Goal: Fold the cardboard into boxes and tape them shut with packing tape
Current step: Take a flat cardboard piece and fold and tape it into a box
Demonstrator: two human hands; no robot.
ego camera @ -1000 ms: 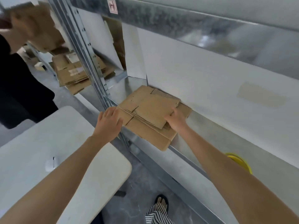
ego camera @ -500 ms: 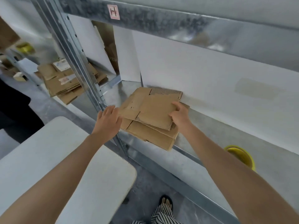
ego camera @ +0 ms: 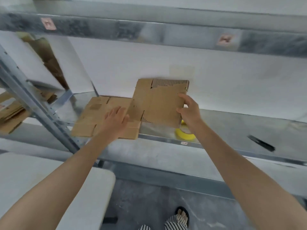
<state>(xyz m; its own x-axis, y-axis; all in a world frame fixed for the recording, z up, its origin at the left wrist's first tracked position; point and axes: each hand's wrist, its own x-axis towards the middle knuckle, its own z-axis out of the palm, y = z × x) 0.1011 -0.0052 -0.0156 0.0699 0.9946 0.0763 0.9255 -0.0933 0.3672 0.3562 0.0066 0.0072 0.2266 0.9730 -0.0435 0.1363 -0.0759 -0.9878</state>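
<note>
Cardboard (ego camera: 157, 103) in one flat sheet hangs above the shelf (ego camera: 232, 130), pinched at its right edge by the right hand (ego camera: 189, 110), and may sag or slip from that one-sided hold, since the left hand (ego camera: 116, 118) lies open over the stack (ego camera: 89, 120) beside it.

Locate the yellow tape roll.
Head view, right of centre: the yellow tape roll lies on the metal shelf, just below the right hand and lifted cardboard sheet.

Right hand (ego camera: 189, 112) raised top cardboard sheet (ego camera: 159, 103) off stack (ego camera: 93, 120).
</note>
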